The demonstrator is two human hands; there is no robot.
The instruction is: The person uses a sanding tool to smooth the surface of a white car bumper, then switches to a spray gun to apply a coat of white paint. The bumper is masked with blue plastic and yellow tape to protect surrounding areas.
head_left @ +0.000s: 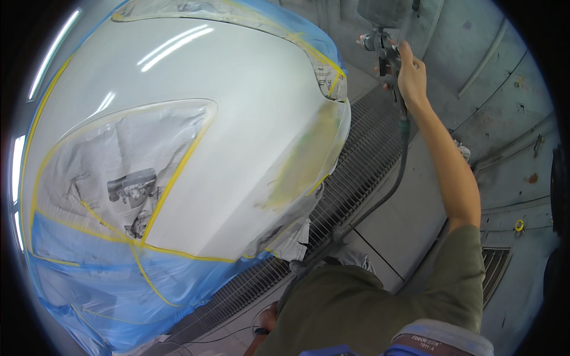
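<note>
My right hand (412, 74) is raised at the upper right, wrapped round the grip of a spray gun (385, 52). A grey cup (380, 12) sits on top of the gun, cut off by the frame's upper edge. From the grip's lower end a dark air hose (405, 155) hangs and curves back toward my body. Left of the gun, apart from it, is a white car body panel (255, 77) with a dull yellowish patch (306, 157) low on its side. My left hand (269, 318) is low beside my shirt, mostly hidden; its fingers don't show clearly.
Newspaper-like paper (113, 142) and yellow tape cover the car's window-shaped area. Blue plastic film (130, 285) wraps its lower part. A metal floor grating (362, 151) runs alongside the car. Grey wall panels (499, 107) stand at right. A respirator (439, 341) shows at the bottom edge.
</note>
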